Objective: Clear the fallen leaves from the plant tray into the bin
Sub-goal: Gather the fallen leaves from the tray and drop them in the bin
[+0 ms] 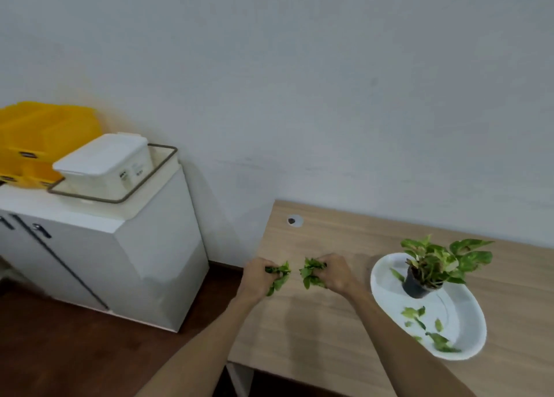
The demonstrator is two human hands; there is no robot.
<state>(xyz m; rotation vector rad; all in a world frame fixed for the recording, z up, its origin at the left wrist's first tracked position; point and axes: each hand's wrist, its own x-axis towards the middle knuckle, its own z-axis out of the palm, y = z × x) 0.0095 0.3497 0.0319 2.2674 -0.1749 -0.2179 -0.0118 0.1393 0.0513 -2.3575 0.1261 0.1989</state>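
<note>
My left hand (257,279) is closed around a bunch of green leaves (280,275) above the left end of the wooden desk (314,330). My right hand (337,273) grips a second bunch of leaves (311,272) close beside it. To the right lies a white oval plant tray (461,312) with a small potted plant (425,272) standing in it. Several loose leaves (431,330) remain scattered on the tray's near half. No bin that I can identify is in view.
A white cabinet (144,261) stands left of the desk, across a gap of dark floor (90,351). On it sit a lidded white container (105,165) inside a wire frame and yellow boxes (36,138). A cable hole (295,220) marks the desk's far left corner.
</note>
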